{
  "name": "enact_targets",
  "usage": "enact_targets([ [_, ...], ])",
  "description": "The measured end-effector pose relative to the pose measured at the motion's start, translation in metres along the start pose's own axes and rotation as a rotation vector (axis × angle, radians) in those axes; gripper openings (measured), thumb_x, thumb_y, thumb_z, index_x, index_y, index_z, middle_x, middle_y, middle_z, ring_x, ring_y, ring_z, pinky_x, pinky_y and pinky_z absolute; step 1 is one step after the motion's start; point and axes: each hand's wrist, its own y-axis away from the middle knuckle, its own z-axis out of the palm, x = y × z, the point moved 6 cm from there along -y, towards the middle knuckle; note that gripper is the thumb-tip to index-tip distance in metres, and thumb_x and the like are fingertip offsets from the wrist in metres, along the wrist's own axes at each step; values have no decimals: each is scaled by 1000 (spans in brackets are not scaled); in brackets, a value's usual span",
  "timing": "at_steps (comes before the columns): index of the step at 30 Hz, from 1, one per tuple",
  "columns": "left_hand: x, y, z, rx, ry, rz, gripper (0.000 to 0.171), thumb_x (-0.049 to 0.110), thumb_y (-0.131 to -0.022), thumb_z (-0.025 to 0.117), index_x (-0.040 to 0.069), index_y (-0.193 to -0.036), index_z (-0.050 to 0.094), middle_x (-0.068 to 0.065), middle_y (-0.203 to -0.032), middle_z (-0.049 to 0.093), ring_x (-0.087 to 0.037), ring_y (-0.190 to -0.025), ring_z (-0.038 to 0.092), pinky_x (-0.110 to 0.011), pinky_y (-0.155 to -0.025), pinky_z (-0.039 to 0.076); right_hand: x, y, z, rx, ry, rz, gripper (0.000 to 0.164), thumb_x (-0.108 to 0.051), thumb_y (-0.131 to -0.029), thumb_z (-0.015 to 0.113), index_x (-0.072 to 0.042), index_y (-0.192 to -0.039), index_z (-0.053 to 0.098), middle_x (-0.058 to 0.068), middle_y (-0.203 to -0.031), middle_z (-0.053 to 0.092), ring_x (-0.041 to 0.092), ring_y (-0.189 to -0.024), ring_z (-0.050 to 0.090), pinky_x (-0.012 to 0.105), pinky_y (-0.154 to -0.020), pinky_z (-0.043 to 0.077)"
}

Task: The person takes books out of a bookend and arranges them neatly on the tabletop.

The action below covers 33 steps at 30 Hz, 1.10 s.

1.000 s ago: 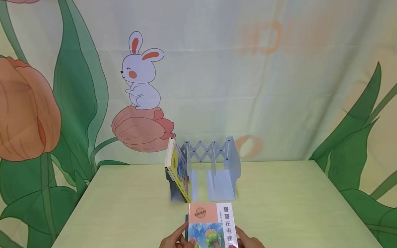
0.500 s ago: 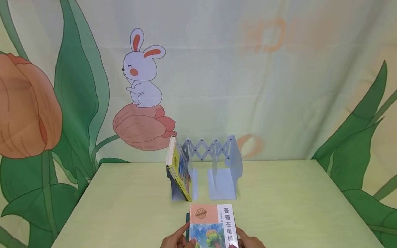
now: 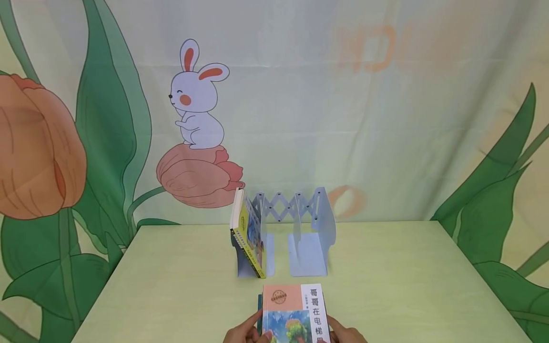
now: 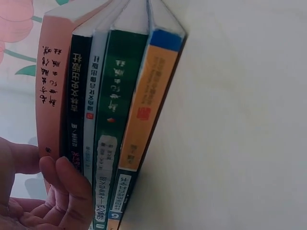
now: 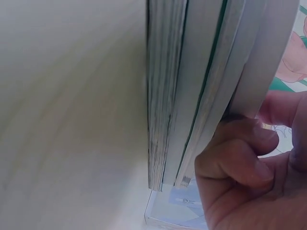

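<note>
- my left hand [image 3: 242,332] grasps the pink-covered book [image 3: 293,312] at its spine edge, thumb up by the cover, fingers curled against the side.
- those fingers overlap the black-spined book [image 4: 77,91] just below; whether they press on it too, i can't tell.
- my right hand [image 3: 345,331] grips the same pink-covered book at its page edge, bent fingers tucked by a dark gap beneath it.
- the book i hold is topmost in a flat stack on the table [image 3: 171,276], close in front of me; under it come the black, a pale-spined book [image 4: 98,62], the green-spined book [image 4: 125,62] and the orange-spined book [image 4: 152,86].
- i judge it a fairly light paperback, bendy in the middle and firmer along the spine, so a hold at both long edges should keep it flat.
- the cover looks smooth and may slide; corners and page edges would crease under a hard squeeze.
- beyond the stack stands the blue-grey book stand [image 3: 314,257], a yellow-covered book [image 3: 253,238] leaning at its left end.
</note>
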Motion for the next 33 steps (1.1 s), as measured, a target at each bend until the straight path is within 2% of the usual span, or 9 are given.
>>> enact_targets([
  [7,-5,-3,2,-11,-37,-6,76,44,-94,61,-15,-138,44,1,-67,56,-8,-53,50,-27,-57,46,-3,0,-2,21,24,-22,75,-36,-92,67,15,-138,37,-6,-63,63,0,-54,48,22,-57,39],
  [15,-5,-4,2,-18,-79,28,70,36,-94,62,-18,-135,45,3,-67,53,-4,-53,47,-26,-62,47,0,-1,-3,25,50,-27,78,-35,-91,68,18,-138,35,-4,-69,67,-3,-58,48,21,-59,40],
  [17,-5,-4,1,-13,-86,28,69,35,-94,63,-18,-135,45,4,-68,54,-4,-54,48,-28,-63,49,-1,0,-3,42,50,-35,77,-36,-92,67,18,-138,36,-8,-66,62,-4,-56,45,20,-57,38],
  [21,-4,-3,-1,-5,-94,30,69,34,-93,64,-18,-134,46,3,-69,55,-5,-54,49,-32,-67,52,-6,0,-4,106,55,-104,72,-33,-93,66,15,-138,37,-17,-65,47,-7,-52,36,16,-52,32],
  [25,-3,-2,-2,4,-95,30,68,33,-93,64,-17,-134,45,3,-70,55,-5,-53,48,-29,-62,49,-10,0,-5,127,67,-141,69,-31,-93,67,12,-139,38,-18,-68,42,-8,-54,36,16,-51,33],
  [30,6,1,-6,42,-137,105,63,31,-94,64,-12,-136,46,6,-67,54,-1,-49,45,-24,-51,42,-15,1,-9,87,30,-99,68,-31,-94,65,9,-142,36,-15,-72,43,-6,-52,37,17,-50,32],
  [33,11,2,-9,52,-146,131,60,30,-94,63,-9,-136,47,7,-69,55,1,-51,45,-23,-51,40,-19,1,-13,57,2,-64,67,-33,-96,61,6,-144,35,-12,-76,45,-4,-50,38,19,-49,34],
])
